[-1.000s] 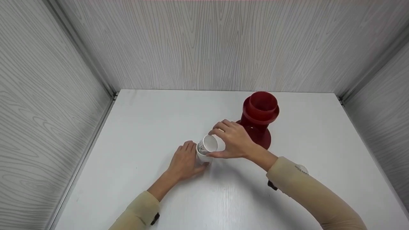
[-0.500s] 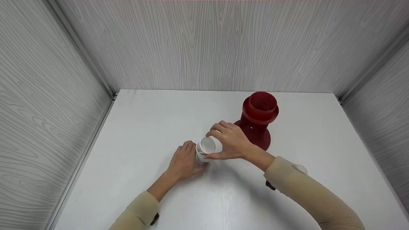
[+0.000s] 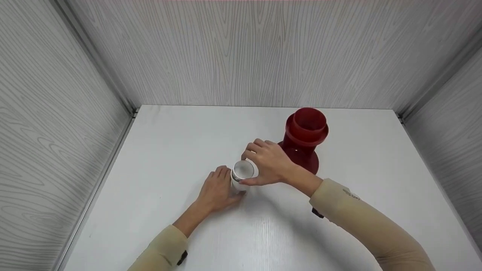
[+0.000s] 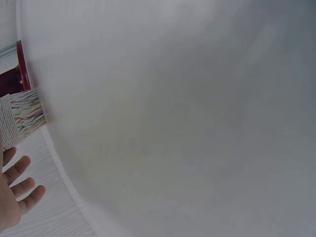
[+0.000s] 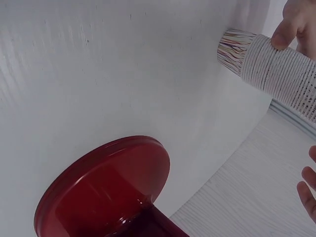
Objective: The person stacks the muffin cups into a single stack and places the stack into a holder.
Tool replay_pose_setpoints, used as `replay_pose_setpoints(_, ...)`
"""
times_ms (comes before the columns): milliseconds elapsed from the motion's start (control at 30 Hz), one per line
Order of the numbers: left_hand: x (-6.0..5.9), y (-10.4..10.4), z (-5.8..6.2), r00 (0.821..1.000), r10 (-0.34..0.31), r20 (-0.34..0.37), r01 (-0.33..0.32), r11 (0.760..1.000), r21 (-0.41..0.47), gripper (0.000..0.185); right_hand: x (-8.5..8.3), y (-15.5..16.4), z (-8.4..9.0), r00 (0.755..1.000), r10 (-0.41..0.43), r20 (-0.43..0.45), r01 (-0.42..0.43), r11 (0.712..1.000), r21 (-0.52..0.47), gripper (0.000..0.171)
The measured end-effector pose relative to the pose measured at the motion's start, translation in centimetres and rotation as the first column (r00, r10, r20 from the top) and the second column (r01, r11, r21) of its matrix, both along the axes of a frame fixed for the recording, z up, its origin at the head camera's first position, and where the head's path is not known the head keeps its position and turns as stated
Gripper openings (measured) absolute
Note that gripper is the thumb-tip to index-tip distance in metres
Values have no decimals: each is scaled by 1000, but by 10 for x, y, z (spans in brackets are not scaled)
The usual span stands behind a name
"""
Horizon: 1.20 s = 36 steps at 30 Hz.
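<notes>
Standing at the centre of the head view on the white tabletop (image 3: pixel 169 150): a stack of paper cups (image 3: pixel 241 176), white with thin coloured squiggles near the base, many nested rims showing as ridges in the right wrist view (image 5: pixel 276 74). Gripping the top of the stack from the right, the right hand (image 3: pixel 269 163), fingers arched over the far rim and thumb pressed against the near side, one fingertip (image 5: pixel 284 34) seen on the ridged rims at the upper right of the wrist frame. Resting against the lower part of the stack from the left, the left hand (image 3: pixel 218 190), palm low on the table, fingers lying fairly straight along the cup wall rather than clenched; in the left wrist view only relaxed fingertips (image 4: pixel 17 190) at the lower left, with the cup base (image 4: pixel 22 121) just above them. Both forearms in beige sleeves, entering from the bottom of the frame, the right one crossing in from the lower right. Just behind the right hand, toward upper right of centre, a red plastic cup dispenser (image 3: pixel 305 139) with a wide round foot (image 5: pixel 106 190), close to the stack but apart from it. Grey wood-grain walls closing the table on left, back and right; wide bare tabletop to the left of the hands and along the near edge.
</notes>
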<state>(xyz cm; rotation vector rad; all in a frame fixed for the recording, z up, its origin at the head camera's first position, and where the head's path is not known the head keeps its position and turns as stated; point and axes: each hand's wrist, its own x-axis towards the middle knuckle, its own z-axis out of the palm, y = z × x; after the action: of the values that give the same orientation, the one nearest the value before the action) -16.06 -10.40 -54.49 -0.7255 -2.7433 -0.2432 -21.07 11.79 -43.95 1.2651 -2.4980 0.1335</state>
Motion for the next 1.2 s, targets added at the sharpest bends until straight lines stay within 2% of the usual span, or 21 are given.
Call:
replay_pose_setpoints(133, 0, 0, 0, 1000, 2, -7, -2, 1000, -11, 74, 0, -2, 1, 1000, 2, 22, -2, 1000, 29, 66)
replay_pose_setpoints(333, 0, 0, 1, 999, 16, 29, -15, 1000, -25, 78, 0, -3, -3, 999, 12, 32, -14, 999, 42, 67)
replay_pose_setpoints(1200, -1, -1, -1, 1000, 2, 29, -2, 1000, 22, 76, 1, -7, -16, 997, -18, 79, 15, 999, 29, 67)
